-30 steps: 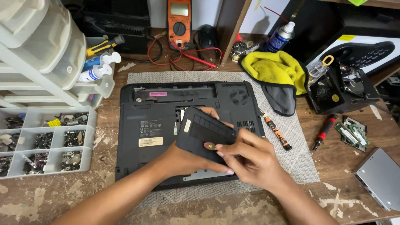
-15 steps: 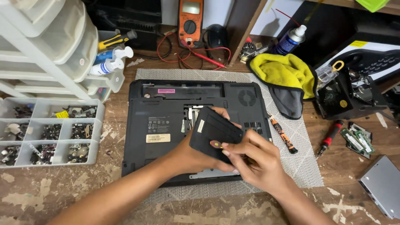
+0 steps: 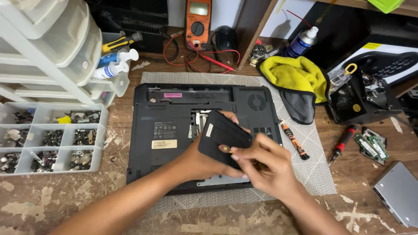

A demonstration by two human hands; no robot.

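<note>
Black cover panel (image 3: pixel 224 137) gripped between both hands

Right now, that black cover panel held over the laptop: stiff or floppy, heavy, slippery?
The black cover panel probably is stiff: it keeps a flat shape though the left hand grips only one edge. Likely light, since a thin plate is lifted off the upturned laptop by fingertips. Its matte face looks not very slippery; the right hand pinches its lower edge.

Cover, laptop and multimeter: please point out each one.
cover (image 3: pixel 220 135), head view, middle of its black face
laptop (image 3: pixel 167 113), head view, bare underside, left part
multimeter (image 3: pixel 198 19), head view, orange body by dial
</note>
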